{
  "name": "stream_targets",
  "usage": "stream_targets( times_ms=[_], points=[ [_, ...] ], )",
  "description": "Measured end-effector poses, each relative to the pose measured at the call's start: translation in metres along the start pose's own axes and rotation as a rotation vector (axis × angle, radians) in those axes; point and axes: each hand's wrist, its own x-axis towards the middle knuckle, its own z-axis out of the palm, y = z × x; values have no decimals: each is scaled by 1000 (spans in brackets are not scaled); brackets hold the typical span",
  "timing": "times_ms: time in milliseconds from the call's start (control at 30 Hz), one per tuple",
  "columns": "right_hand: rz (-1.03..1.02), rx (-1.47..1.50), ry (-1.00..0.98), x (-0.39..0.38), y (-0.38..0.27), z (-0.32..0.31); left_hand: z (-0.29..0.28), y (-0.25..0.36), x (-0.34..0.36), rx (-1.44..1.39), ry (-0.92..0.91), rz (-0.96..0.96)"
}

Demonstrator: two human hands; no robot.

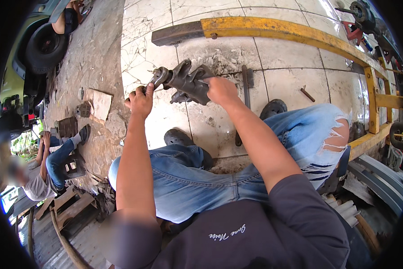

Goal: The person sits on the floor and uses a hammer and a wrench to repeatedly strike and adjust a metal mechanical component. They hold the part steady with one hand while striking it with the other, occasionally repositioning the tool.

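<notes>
Head view: a dark metal casting is held above the tiled floor, between the wearer's two hands and forward of the knees. Left grip is clenched around the arm at the casting's left end, thumb lying along it; the lower fingers are partly concealed. Right grip grasps the casting's right side; its fingertips pass out of sight, so their exact purchase cannot be determined. Any bores in the casting are too dark to read. A hammer-like tool lies on the tiles beside the right hand; the right forearm covers its middle, and the lower end reappears near the knee. A short rusty rod lies farther right, fully visible. Yellow metal frame spans the far side and right, running into the clutter near the dark rim. Both shoes are partly covered by the jeans. At left, a seated co-worker has hands by a dark block-shaped part; blur obscures the head. A slotted object, possibly a crate, sits under that person's leg, its interior indistinct. A vehicle wheel shows at upper left, the vehicle itself cut off.
</notes>
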Motion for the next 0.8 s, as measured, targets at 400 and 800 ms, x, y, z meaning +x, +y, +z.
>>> stream_targets(
  times_ms=[400,800],
  points=[
    [38,229,72,6,5,-9,-7,2,11,-140,-23,10],
    [-43,-214,55,-1,-49,-10,-3,2,12,-161,-87,-43]
  ],
)
